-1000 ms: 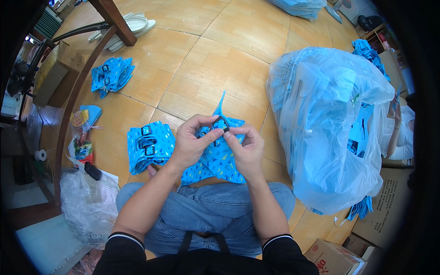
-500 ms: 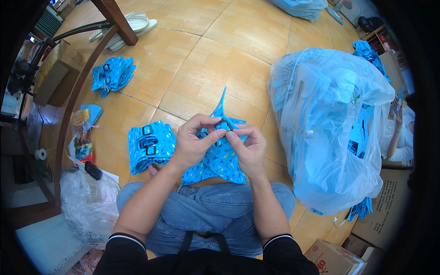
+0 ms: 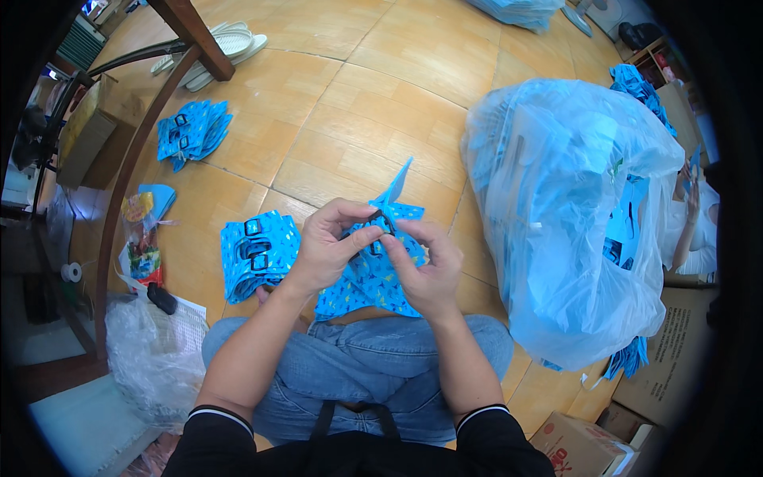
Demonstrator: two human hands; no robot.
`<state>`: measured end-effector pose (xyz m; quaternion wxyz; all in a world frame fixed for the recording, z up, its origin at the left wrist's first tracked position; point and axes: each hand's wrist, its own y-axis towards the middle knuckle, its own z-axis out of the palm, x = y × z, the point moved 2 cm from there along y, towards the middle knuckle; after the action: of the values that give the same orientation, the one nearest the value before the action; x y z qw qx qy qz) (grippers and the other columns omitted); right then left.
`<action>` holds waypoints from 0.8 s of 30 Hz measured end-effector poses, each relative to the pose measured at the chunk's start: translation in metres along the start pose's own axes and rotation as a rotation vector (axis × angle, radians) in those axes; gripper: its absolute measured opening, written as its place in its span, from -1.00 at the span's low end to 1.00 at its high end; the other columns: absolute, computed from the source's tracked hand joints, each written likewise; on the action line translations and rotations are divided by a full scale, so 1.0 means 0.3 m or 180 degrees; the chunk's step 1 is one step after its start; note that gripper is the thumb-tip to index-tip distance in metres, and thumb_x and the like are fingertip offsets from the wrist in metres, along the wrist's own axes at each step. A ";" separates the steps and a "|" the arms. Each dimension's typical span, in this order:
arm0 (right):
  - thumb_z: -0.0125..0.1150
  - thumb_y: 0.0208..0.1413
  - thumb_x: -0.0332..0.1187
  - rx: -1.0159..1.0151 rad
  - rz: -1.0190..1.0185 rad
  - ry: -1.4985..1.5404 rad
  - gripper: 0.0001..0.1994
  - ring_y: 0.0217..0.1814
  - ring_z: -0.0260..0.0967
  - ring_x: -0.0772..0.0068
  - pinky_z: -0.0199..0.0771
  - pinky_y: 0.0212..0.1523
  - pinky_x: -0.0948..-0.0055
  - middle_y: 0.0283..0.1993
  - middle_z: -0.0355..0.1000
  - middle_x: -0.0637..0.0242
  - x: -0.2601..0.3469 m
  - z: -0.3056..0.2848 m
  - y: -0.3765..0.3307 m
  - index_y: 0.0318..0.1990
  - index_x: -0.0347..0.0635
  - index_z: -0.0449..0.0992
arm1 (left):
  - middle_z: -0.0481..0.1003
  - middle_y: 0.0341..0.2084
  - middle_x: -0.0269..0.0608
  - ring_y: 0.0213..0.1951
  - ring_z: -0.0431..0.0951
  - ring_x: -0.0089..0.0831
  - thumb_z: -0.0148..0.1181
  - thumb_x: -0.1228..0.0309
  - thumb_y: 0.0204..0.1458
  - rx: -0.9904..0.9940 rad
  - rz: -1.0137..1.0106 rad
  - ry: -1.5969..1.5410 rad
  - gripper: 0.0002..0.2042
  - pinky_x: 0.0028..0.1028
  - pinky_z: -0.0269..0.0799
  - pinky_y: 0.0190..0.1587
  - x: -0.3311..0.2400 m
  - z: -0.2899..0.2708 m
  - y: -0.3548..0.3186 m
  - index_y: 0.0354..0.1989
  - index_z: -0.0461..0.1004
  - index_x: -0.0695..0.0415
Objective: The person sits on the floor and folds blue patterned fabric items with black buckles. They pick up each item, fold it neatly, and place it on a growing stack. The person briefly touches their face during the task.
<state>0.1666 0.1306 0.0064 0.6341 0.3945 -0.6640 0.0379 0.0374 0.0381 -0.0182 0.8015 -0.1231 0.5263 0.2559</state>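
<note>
Buckle [image 3: 377,215], seemingly smooth plastic

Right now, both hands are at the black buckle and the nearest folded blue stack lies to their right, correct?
No: the head view shows the folded blue stack to their left. The left hand and right hand are at the black buckle.

Stacked blue pieces [image 3: 237,253], a bulging bag [image 3: 540,238] and cartons [image 3: 574,444] suggest a workshop.

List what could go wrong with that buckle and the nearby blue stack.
The black buckle is small and pinched by the left hand and right hand, so it might slip. The blue stack lies close to the left hand, so a bump could skew its layers.
</note>
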 end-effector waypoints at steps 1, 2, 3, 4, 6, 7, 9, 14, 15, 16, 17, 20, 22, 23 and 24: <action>0.42 -0.07 -0.52 0.0079 -0.0098 -0.0145 -0.74 -0.29 0.53 0.41 0.51 -0.28 0.48 -0.28 0.55 0.17 0.004 -0.004 0.005 -0.19 -0.29 0.52 | 0.54 -0.21 -0.21 -0.13 0.54 -0.51 0.27 0.62 0.03 0.0005 0.0009 -0.0015 -0.77 -0.53 0.46 -0.06 0.002 -0.001 0.000 -0.12 0.47 0.21; 0.42 -0.08 -0.53 0.0071 -0.0185 -0.0198 -0.75 -0.31 0.53 0.38 0.52 -0.28 0.47 -0.29 0.54 0.16 0.009 -0.006 0.008 -0.22 -0.29 0.52 | 0.53 -0.21 -0.22 -0.13 0.53 -0.52 0.27 0.63 0.02 0.0006 0.0034 -0.0006 -0.77 -0.53 0.45 -0.05 0.004 -0.002 0.000 -0.13 0.47 0.20; 0.42 -0.08 -0.54 0.0066 -0.0231 -0.0220 -0.77 -0.32 0.54 0.35 0.52 -0.29 0.47 -0.30 0.54 0.15 0.012 -0.008 0.011 -0.24 -0.28 0.52 | 0.52 -0.21 -0.23 -0.13 0.53 -0.52 0.27 0.63 0.02 0.0011 0.0072 0.0002 -0.77 -0.53 0.45 -0.05 0.005 -0.002 0.000 -0.14 0.47 0.19; 0.41 -0.09 -0.55 0.0075 -0.0247 -0.0257 -0.78 -0.33 0.54 0.31 0.52 -0.30 0.46 -0.30 0.54 0.14 0.013 -0.008 0.012 -0.27 -0.28 0.52 | 0.51 -0.20 -0.24 -0.12 0.52 -0.53 0.27 0.64 0.01 0.0025 0.0141 0.0007 -0.77 -0.53 0.44 -0.05 0.004 -0.002 0.000 -0.14 0.47 0.19; 0.40 -0.10 -0.57 -0.0003 -0.0398 -0.0225 -0.78 -0.33 0.54 0.28 0.52 -0.31 0.44 -0.31 0.53 0.13 0.016 -0.005 0.013 -0.27 -0.28 0.51 | 0.50 -0.21 -0.26 -0.12 0.51 -0.54 0.27 0.64 0.01 0.0065 0.0190 -0.0026 -0.76 -0.53 0.43 -0.04 0.004 0.000 0.001 -0.15 0.47 0.17; 0.40 -0.10 -0.58 -0.0030 -0.0446 -0.0206 -0.78 -0.34 0.54 0.26 0.52 -0.31 0.44 -0.32 0.53 0.13 0.016 -0.003 0.011 -0.28 -0.28 0.50 | 0.49 -0.21 -0.27 -0.11 0.50 -0.54 0.27 0.65 0.00 0.0082 0.0248 -0.0028 -0.76 -0.53 0.42 -0.04 0.001 0.001 0.001 -0.15 0.47 0.17; 0.39 -0.10 -0.59 -0.0068 -0.0455 -0.0173 -0.78 -0.32 0.53 0.26 0.51 -0.31 0.42 -0.31 0.53 0.15 0.011 0.001 0.007 -0.28 -0.28 0.49 | 0.49 -0.21 -0.27 -0.11 0.49 -0.55 0.28 0.63 0.01 0.0078 0.0277 0.0031 -0.77 -0.53 0.41 -0.04 -0.003 0.005 0.001 -0.15 0.47 0.16; 0.38 -0.11 -0.61 -0.0057 -0.0323 -0.0034 -0.77 -0.29 0.51 0.26 0.50 -0.30 0.40 -0.29 0.52 0.16 -0.002 0.007 0.003 -0.27 -0.26 0.48 | 0.49 -0.21 -0.27 -0.09 0.49 -0.54 0.28 0.58 0.03 0.0015 0.0445 0.0797 -0.76 -0.52 0.41 -0.02 -0.026 0.017 -0.002 -0.12 0.45 0.16; 0.38 -0.11 -0.61 -0.0041 -0.0343 -0.0002 -0.77 -0.28 0.51 0.26 0.50 -0.30 0.40 -0.28 0.51 0.16 -0.004 0.008 0.004 -0.27 -0.26 0.48 | 0.49 -0.21 -0.27 -0.09 0.49 -0.54 0.28 0.57 0.03 -0.0012 0.0447 0.0818 -0.76 -0.51 0.41 -0.02 -0.029 0.019 -0.002 -0.11 0.44 0.17; 0.37 -0.11 -0.61 -0.0024 -0.0363 0.0031 -0.77 -0.28 0.51 0.25 0.49 -0.29 0.39 -0.27 0.51 0.16 -0.005 0.009 0.006 -0.28 -0.25 0.48 | 0.50 -0.21 -0.26 -0.10 0.50 -0.53 0.27 0.56 0.04 -0.0038 0.0449 0.0839 -0.75 -0.51 0.42 -0.02 -0.034 0.019 0.000 -0.11 0.43 0.18; 0.37 -0.11 -0.61 0.0029 -0.0493 -0.0086 -0.77 -0.27 0.51 0.24 0.49 -0.30 0.39 -0.28 0.51 0.16 -0.005 0.011 0.008 -0.28 -0.25 0.47 | 0.50 -0.21 -0.25 -0.10 0.50 -0.53 0.27 0.55 0.05 -0.0065 0.0207 0.0677 -0.75 -0.50 0.43 -0.03 -0.038 0.012 0.004 -0.10 0.43 0.19; 0.37 -0.13 -0.61 0.0217 -0.0780 -0.0370 -0.76 -0.27 0.51 0.21 0.50 -0.31 0.38 -0.27 0.51 0.15 -0.007 0.016 0.015 -0.29 -0.24 0.46 | 0.52 -0.23 -0.21 -0.12 0.52 -0.53 0.25 0.55 0.06 -0.0128 -0.0267 0.0288 -0.77 -0.49 0.46 -0.07 -0.050 -0.017 0.025 -0.11 0.41 0.23; 0.36 -0.15 -0.62 0.0353 -0.0855 -0.0425 -0.76 -0.27 0.50 0.19 0.50 -0.32 0.38 -0.24 0.51 0.15 -0.005 0.024 0.015 -0.30 -0.23 0.46 | 0.53 -0.25 -0.18 -0.16 0.54 -0.53 0.24 0.54 0.07 -0.0162 -0.0251 0.0160 -0.78 -0.50 0.50 -0.11 -0.057 -0.030 0.034 -0.12 0.41 0.25; 0.35 -0.14 -0.62 0.0435 -0.0721 -0.0347 -0.77 -0.27 0.50 0.20 0.50 -0.32 0.38 -0.22 0.51 0.14 -0.005 0.029 0.014 -0.30 -0.23 0.46 | 0.53 -0.26 -0.18 -0.18 0.55 -0.53 0.24 0.54 0.08 -0.0194 -0.0329 0.0239 -0.79 -0.50 0.51 -0.13 -0.058 -0.035 0.034 -0.13 0.41 0.25; 0.34 -0.14 -0.61 0.0477 -0.0609 -0.0229 -0.77 -0.27 0.50 0.20 0.49 -0.33 0.38 -0.19 0.50 0.14 -0.004 0.030 0.013 -0.30 -0.23 0.46 | 0.53 -0.27 -0.17 -0.20 0.55 -0.53 0.24 0.53 0.08 -0.0223 -0.0409 0.0314 -0.79 -0.50 0.52 -0.15 -0.055 -0.036 0.033 -0.13 0.41 0.25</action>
<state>0.1569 0.1288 0.0054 0.5793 0.5034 -0.6409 0.0126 0.0184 0.0369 -0.0069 0.7845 -0.1971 0.5469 0.2158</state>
